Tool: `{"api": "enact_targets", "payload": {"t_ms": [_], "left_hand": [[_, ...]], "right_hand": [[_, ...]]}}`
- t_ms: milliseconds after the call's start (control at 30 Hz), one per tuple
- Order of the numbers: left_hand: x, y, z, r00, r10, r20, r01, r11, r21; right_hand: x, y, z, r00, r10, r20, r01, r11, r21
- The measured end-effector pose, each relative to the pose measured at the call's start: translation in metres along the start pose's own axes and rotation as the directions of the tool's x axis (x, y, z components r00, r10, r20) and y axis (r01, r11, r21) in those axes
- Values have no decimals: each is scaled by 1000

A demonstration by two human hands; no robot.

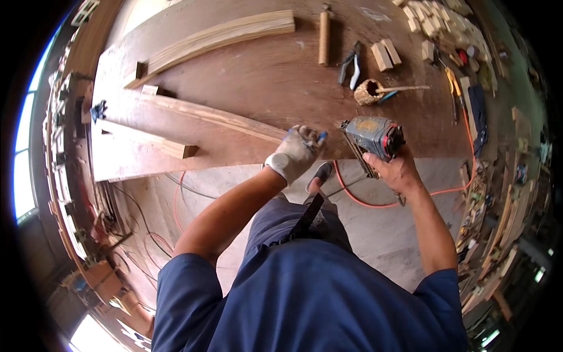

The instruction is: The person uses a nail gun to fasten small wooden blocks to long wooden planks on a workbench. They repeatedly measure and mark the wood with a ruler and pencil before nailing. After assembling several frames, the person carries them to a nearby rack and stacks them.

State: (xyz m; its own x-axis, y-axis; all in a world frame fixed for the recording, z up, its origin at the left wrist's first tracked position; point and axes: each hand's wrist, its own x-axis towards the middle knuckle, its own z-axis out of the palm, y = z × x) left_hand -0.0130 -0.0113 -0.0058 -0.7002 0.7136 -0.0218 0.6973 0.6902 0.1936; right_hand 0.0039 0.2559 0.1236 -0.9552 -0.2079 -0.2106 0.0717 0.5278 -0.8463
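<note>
My left hand, in a pale work glove with blue patches, is closed around the near end of a long wooden strip. The fingers hide that end of the strip. My right hand, bare, is wrapped round the grip of a grey and black nail gun with a red ring at its rear. The gun's nose points left toward the gloved hand, apart from it, at the table's near edge. A long nail magazine hangs below the gun's body.
On the brown table lie a thick beam, a shorter strip, a wooden rod, pliers, small blocks and a round pot with a stick. An orange hose curves below the table's edge.
</note>
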Motion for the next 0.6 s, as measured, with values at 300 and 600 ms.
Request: {"api": "enact_targets", "payload": {"t_ms": [300, 600], "left_hand": [[15, 12, 7, 954, -150, 259, 181, 978, -103], [40, 25, 109, 730, -430, -531, -107, 696, -710]], "right_hand": [[78, -68, 39, 938, 223, 265, -206, 974, -88], [144, -116, 81, 818, 383, 428, -151, 862, -483]]}}
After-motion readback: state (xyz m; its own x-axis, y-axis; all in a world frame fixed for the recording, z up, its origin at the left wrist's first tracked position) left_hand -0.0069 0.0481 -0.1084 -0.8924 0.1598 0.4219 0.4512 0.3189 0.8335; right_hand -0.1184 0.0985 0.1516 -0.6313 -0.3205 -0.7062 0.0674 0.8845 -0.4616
